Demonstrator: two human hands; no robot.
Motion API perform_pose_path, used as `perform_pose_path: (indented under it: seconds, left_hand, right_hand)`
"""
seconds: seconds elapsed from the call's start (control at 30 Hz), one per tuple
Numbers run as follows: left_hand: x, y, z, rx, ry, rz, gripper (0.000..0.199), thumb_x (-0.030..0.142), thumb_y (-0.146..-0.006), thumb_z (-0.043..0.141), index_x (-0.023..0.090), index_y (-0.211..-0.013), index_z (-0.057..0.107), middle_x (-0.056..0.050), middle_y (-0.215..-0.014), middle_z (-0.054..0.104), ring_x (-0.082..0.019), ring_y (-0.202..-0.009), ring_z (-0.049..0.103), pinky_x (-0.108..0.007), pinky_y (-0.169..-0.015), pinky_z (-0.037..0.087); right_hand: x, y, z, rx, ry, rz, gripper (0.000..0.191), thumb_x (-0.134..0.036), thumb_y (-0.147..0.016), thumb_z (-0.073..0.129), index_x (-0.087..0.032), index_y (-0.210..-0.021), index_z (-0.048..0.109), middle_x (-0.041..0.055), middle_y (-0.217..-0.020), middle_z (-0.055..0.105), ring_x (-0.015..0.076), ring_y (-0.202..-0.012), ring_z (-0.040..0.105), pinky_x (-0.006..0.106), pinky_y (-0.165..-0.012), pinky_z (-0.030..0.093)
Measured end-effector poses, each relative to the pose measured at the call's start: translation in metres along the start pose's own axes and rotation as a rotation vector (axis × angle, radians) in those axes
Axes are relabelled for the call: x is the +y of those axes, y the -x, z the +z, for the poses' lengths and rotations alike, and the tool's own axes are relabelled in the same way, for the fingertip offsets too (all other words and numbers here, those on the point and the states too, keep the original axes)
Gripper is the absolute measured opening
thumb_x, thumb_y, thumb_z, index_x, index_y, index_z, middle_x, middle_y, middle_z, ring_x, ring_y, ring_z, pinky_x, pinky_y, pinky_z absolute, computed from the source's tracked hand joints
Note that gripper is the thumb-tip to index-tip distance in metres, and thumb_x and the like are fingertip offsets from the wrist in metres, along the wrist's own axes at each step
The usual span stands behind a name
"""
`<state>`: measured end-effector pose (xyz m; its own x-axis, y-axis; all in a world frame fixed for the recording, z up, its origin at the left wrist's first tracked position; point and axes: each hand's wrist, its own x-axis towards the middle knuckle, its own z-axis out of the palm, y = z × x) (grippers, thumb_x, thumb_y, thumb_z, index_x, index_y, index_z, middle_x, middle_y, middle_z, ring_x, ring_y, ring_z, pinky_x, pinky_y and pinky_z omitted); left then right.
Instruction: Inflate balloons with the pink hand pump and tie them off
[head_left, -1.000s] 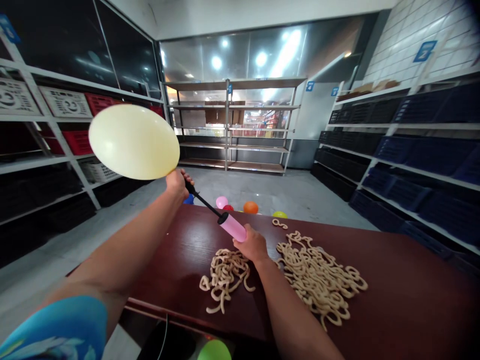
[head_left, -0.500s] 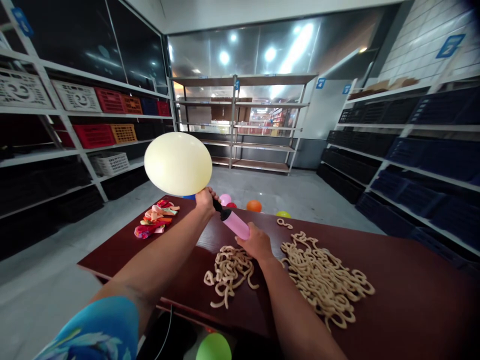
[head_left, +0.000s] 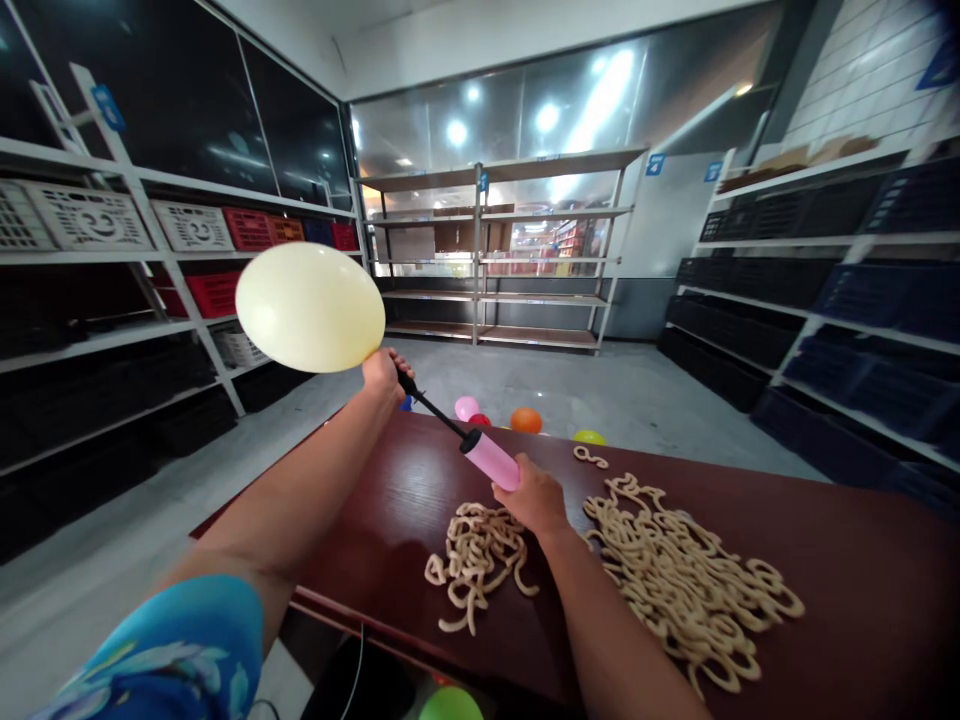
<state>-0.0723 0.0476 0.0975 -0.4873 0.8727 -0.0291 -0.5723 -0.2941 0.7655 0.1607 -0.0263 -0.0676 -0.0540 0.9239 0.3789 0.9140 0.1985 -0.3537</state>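
A large inflated pale yellow balloon (head_left: 310,307) is at the upper left of the dark red table (head_left: 375,500). My left hand (head_left: 386,374) is closed at the balloon's neck and round the black handle end of a hand pump. Between my hands the pump's thin black rod shows, drawn out of its pink barrel (head_left: 492,460). My right hand (head_left: 531,495) grips the lower end of that barrel. Beige curled pieces (head_left: 480,560) lie in a small pile below the pump, and a larger pile (head_left: 675,570) spreads to the right.
Beyond the table's far edge, on the floor, are an orange balloon (head_left: 526,420), a pink one (head_left: 466,408) and a yellow-green one (head_left: 589,438). A green balloon (head_left: 451,705) is below the near edge. Shelves with crates (head_left: 191,226) stand along the sides.
My left hand and the balloon have moved left, away from my right hand, and more of the pump's rod shows. The colourful deflated balloons on the table's left are now hidden. The view has shifted.
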Motion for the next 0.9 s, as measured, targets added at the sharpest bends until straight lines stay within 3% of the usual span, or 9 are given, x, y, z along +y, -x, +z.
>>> perform_pose_path:
  seconds: [0.23,0.37,0.5,0.77,0.9]
  left_hand:
    - [-0.082,0.035,-0.018,0.056,0.035,-0.136,0.016,0.007,-0.062,0.043,0.019,-0.059,0.034,0.006,-0.045,0.028,-0.006,-0.034,0.030,-0.019,-0.035,0.026]
    - [-0.098,0.046,-0.015,0.041,0.041,-0.137,0.017,0.008,-0.061,0.045,0.020,-0.059,0.033,0.006,-0.045,0.028,-0.007,-0.034,0.031,-0.021,-0.035,0.027]
    - [-0.074,0.038,-0.008,-0.010,0.034,-0.144,0.016,0.008,-0.060,0.043,0.020,-0.059,0.033,0.006,-0.044,0.027,-0.008,-0.033,0.030,-0.021,-0.034,0.025]
    - [0.024,-0.002,0.006,-0.025,-0.006,0.014,0.015,0.008,-0.061,0.042,0.020,-0.060,0.032,0.006,-0.045,0.027,-0.008,-0.032,0.029,-0.021,-0.034,0.024]
    - [0.029,-0.010,0.004,-0.013,-0.017,0.048,0.015,0.008,-0.063,0.043,0.019,-0.060,0.034,0.006,-0.046,0.028,-0.007,-0.033,0.029,-0.020,-0.035,0.025]
  right_hand:
    - [-0.002,0.002,0.001,-0.087,0.068,-0.023,0.034,-0.043,-0.067,0.064,-0.021,-0.090,0.052,0.0043,-0.083,0.064,0.0222,-0.078,0.061,0.029,-0.067,0.036]
    - [-0.002,0.002,0.000,-0.082,0.064,-0.028,0.033,-0.044,-0.068,0.063,-0.021,-0.089,0.051,0.0041,-0.083,0.065,0.0220,-0.077,0.061,0.029,-0.065,0.036]
    - [-0.004,0.002,-0.003,-0.059,0.027,-0.036,0.034,-0.042,-0.068,0.064,-0.021,-0.092,0.052,0.0038,-0.084,0.065,0.0212,-0.079,0.060,0.029,-0.067,0.036]
    - [-0.004,-0.001,-0.006,0.006,-0.008,-0.026,0.030,-0.039,-0.069,0.062,-0.020,-0.091,0.052,0.0031,-0.084,0.064,0.0203,-0.077,0.060,0.028,-0.066,0.036]
    - [-0.001,0.000,-0.005,0.007,0.029,-0.017,0.030,-0.039,-0.069,0.062,-0.020,-0.091,0.052,0.0037,-0.083,0.064,0.0214,-0.077,0.060,0.029,-0.067,0.036]
